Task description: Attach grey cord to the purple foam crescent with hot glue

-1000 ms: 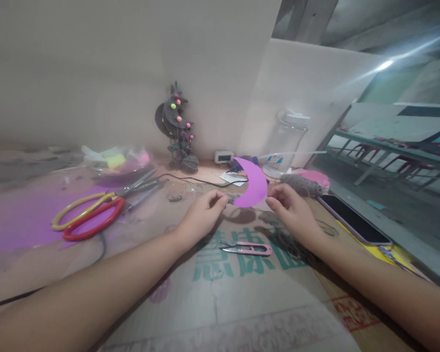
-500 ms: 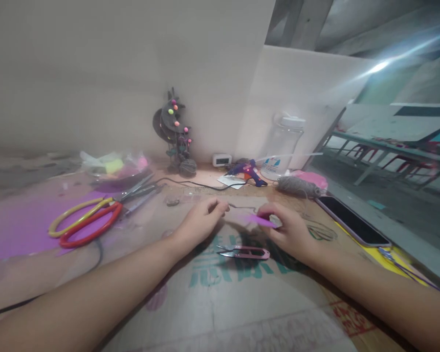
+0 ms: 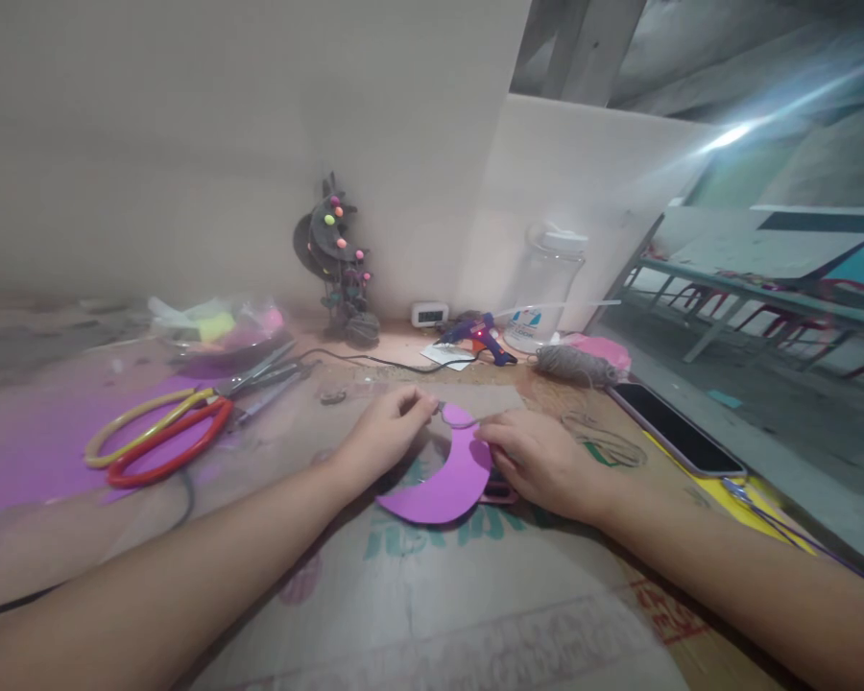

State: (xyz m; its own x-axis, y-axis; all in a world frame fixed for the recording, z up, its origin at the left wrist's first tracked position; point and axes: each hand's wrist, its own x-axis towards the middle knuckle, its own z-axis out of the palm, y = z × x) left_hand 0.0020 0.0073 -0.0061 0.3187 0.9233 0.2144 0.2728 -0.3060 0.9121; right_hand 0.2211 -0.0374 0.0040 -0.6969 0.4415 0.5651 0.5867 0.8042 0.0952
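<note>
The cut-out purple crescent (image 3: 439, 485) lies on the worktop (image 3: 475, 595). The left hand (image 3: 381, 437) fingers pinch a thread (image 3: 452, 416) at its tip, and the right hand (image 3: 540, 461) fingers press it flat. The thread seems not fastened yet.

Nothing fully legible. Large green printed characters (image 3: 396, 542) on the brown cardboard sheet (image 3: 475, 605), partly under the purple foam crescent (image 3: 439, 485): unreadable. Red stamped print (image 3: 659, 614) on the same sheet: blurred. Blue mark (image 3: 529, 319) on the clear plastic bottle (image 3: 547, 278): blurred.
</note>
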